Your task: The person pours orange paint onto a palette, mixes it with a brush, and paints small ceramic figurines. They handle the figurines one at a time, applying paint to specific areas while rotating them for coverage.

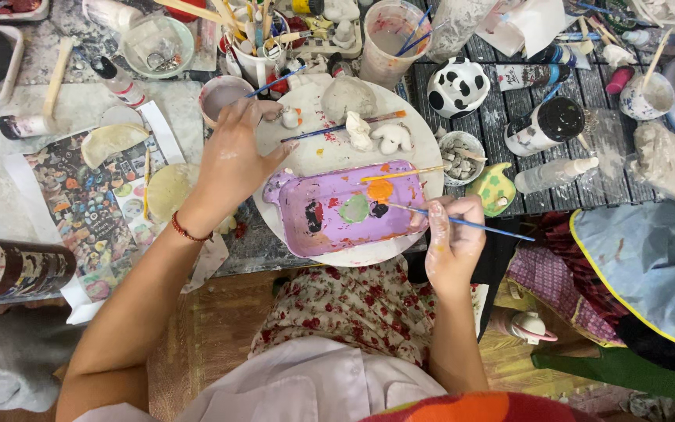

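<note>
Closest to the lens, a white sleeve and a floral lap are seen. A thin blue brush is pinched in the closed fingers of the right hand, its tip laid at the edge of the purple tray, beside orange, green and black paint dabs. The tray is set on a white round board. The left hand is rested flat on the board's left rim, fingers loosely spread, nothing gripped. Small clay pieces, a second brush and a grey lump are crowded behind the tray. A cow-patterned pot and bottles are stood further right.
</note>
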